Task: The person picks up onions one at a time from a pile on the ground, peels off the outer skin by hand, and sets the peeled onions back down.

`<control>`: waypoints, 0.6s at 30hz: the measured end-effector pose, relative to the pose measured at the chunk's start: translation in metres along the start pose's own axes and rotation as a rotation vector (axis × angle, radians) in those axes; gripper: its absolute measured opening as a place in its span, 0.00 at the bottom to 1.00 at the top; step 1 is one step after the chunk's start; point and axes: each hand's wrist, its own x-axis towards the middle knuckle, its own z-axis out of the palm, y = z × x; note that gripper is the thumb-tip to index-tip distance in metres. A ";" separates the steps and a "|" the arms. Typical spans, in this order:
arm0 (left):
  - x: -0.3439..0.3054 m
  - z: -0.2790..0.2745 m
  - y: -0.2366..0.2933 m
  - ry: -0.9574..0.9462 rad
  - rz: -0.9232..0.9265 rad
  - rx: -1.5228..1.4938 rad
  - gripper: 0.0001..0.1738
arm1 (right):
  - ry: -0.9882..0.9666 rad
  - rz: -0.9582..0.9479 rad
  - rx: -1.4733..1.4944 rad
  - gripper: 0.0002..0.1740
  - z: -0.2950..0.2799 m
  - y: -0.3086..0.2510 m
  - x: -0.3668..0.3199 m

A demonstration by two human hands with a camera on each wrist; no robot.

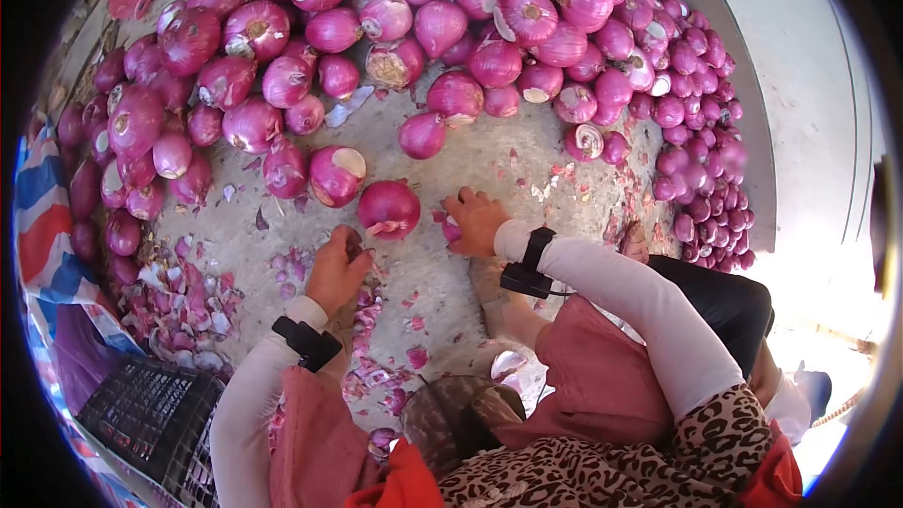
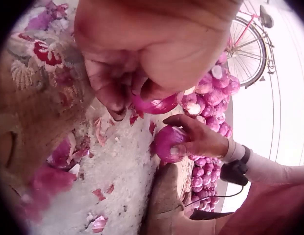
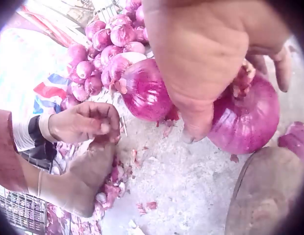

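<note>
My right hand [image 1: 477, 223] is low over the floor and grips a large red onion [image 3: 250, 120], thumb on one side and fingers on the other. Much of that onion is hidden by the hand in the head view. Another red onion [image 1: 388, 210] sits on the floor between my hands, its dry tip towards me. To the left of it, my left hand [image 1: 339, 271] has curled fingers, thumb near the forefinger. A thin, light blade-like strip [image 3: 123, 126] shows beside those fingertips in the right wrist view; its other parts are hidden behind the fingers.
A broad heap of red onions [image 1: 451, 19] curves round the far side, with smaller onions [image 1: 705, 132] at right. Onion skins [image 1: 183, 306] litter the concrete floor. A black crate [image 1: 141, 414] and striped sheet [image 1: 47, 226] stand left. My feet [image 1: 503, 306] are close behind my hands.
</note>
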 end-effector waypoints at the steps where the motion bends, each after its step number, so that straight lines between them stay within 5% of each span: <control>1: 0.000 -0.001 0.013 0.065 0.038 0.090 0.17 | 0.009 -0.016 0.031 0.37 0.002 0.005 0.002; 5: 0.006 -0.007 0.055 0.110 0.165 0.327 0.18 | -0.046 -0.108 0.295 0.39 -0.005 0.019 0.001; 8: 0.016 -0.007 0.062 0.018 0.217 0.482 0.17 | -0.240 -0.235 0.794 0.37 -0.010 0.024 -0.001; 14: 0.024 -0.003 0.055 -0.018 0.296 0.454 0.10 | -0.557 0.102 1.871 0.28 0.001 0.022 -0.020; 18: 0.025 -0.011 0.043 -0.106 0.262 0.306 0.11 | -0.552 0.142 1.950 0.26 -0.002 0.021 -0.022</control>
